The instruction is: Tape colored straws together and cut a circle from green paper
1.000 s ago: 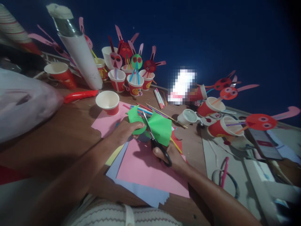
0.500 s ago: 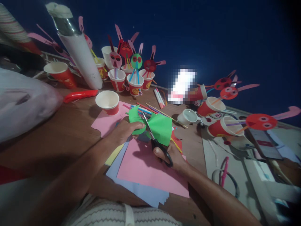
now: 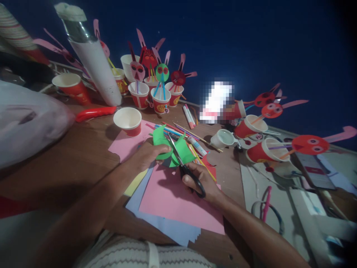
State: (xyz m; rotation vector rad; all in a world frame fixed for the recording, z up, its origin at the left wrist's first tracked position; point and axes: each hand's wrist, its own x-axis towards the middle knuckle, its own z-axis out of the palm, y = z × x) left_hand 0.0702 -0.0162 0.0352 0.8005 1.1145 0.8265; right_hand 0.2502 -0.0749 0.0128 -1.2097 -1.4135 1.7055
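Pinched between the thumb and fingers of my left hand (image 3: 152, 154) is a piece of green paper (image 3: 159, 137). My right hand (image 3: 198, 180) is closed round the black handles of the scissors (image 3: 191, 176), whose blades point up and to the left, across the green paper. To the right of the blades a curled part of the paper hangs over my right fingers. Whether the blades touch each other is hard to tell. Under both hands lie pink sheets (image 3: 173, 201), with blue sheets (image 3: 164, 225) and a yellow one (image 3: 135, 184) beneath.
Behind my hands lie straws, sticks and a glue tube (image 3: 197, 146). An open paper cup (image 3: 127, 121) stands left. Cups with paper faces (image 3: 161, 100) line the back and right, near a small white cup (image 3: 223, 138). A bottle (image 3: 96, 67) and plastic bag (image 3: 30, 123) are left.
The green paper right of the scissors has curled and dropped down, uncovering the glue tube and more sticks behind it. Both hands have hardly moved.
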